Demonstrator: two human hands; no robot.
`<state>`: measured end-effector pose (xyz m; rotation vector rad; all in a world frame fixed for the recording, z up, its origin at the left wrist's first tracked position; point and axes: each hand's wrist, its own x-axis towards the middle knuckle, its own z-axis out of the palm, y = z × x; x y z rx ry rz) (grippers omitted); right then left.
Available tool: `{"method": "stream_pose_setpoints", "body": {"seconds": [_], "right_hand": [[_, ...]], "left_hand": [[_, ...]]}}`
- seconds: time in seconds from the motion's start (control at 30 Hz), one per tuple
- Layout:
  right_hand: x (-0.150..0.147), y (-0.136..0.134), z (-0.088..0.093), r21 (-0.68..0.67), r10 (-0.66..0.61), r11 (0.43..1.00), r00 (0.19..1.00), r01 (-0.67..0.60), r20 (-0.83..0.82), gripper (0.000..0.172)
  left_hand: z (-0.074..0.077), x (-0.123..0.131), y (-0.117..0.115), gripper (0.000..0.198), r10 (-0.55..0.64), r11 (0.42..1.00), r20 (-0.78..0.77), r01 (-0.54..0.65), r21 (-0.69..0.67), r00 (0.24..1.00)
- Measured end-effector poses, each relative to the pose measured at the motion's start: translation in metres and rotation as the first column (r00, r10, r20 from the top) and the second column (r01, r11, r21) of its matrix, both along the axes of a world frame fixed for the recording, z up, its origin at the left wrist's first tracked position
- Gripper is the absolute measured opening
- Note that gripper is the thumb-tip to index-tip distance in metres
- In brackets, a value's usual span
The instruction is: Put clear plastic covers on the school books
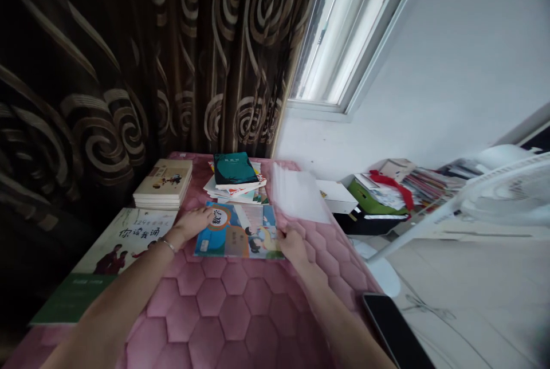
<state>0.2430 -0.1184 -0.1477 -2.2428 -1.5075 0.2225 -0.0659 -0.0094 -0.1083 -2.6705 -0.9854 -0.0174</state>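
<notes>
A blue mathematics textbook (240, 231) with cartoon children on its cover lies on the pink quilted tabletop cover. My left hand (195, 226) grips its upper left edge, fingers closed over the cover's side. At the opposite edge, my right hand (294, 243) pinches the book, the thumb on top and the other fingers partly hidden. Just behind the textbook is a pile of books topped by a dark green book (234, 168). A large green-and-white book (124, 243) lies beneath and beside my left forearm.
A neat stack of beige books (164, 183) stands at the back left by the patterned curtain (223, 54). White papers (298, 191) lie at the back right. A black phone (397, 332) sits near the right edge. Beyond it are a white fan (507, 185) and a green bag (369, 197) of papers.
</notes>
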Motion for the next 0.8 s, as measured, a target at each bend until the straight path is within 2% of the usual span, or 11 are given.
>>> {"method": "stream_pose_setpoints", "body": {"seconds": [0.1, 0.23, 0.4, 0.53, 0.6, 0.67, 0.73, 0.8], "right_hand": [[-0.003, 0.002, -0.001, -0.026, -0.074, 0.997, 0.997, 0.075, 0.021, 0.032], [-0.005, 0.002, -0.001, -0.037, -0.102, 0.994, 0.994, 0.103, 0.044, 0.031], [-0.008, 0.000, 0.001, -0.044, -0.100, 0.994, 0.993, 0.103, 0.065, 0.030], [-0.012, -0.003, 0.003, -0.024, -0.091, 0.995, 0.992, 0.093, 0.088, 0.030], [-0.013, -0.005, 0.006, -0.009, -0.084, 0.996, 0.991, 0.086, 0.099, 0.031], [-0.016, -0.008, 0.010, 0.015, -0.074, 0.997, 0.990, 0.073, 0.117, 0.029], [-0.022, -0.013, 0.015, 0.050, -0.052, 0.998, 0.988, 0.045, 0.144, 0.026], [-0.034, -0.021, 0.019, 0.115, 0.055, 0.990, 0.983, -0.075, 0.174, 0.021]], "left_hand": [[-0.003, 0.000, 0.003, 0.032, 0.020, 1.000, 0.009, -0.020, -0.005, 1.000], [-0.007, -0.001, -0.002, 0.030, 0.044, 0.999, 0.018, -0.044, -0.021, 0.999], [0.001, 0.001, -0.014, 0.029, 0.082, 0.997, 0.047, -0.082, -0.017, 0.996], [0.007, 0.006, -0.045, 0.030, 0.063, 0.998, 0.060, -0.063, -0.002, 0.996], [0.005, 0.011, -0.068, 0.027, -0.002, 0.999, 0.084, 0.007, -0.054, 0.996], [-0.002, 0.019, -0.089, 0.023, -0.043, 0.986, 0.175, 0.070, -0.150, 0.984], [-0.011, 0.027, -0.107, 0.019, 0.012, 0.979, 0.274, 0.045, -0.199, 0.962], [-0.018, 0.034, -0.116, 0.020, 0.075, 0.978, 0.334, -0.004, -0.208, 0.939]]}}
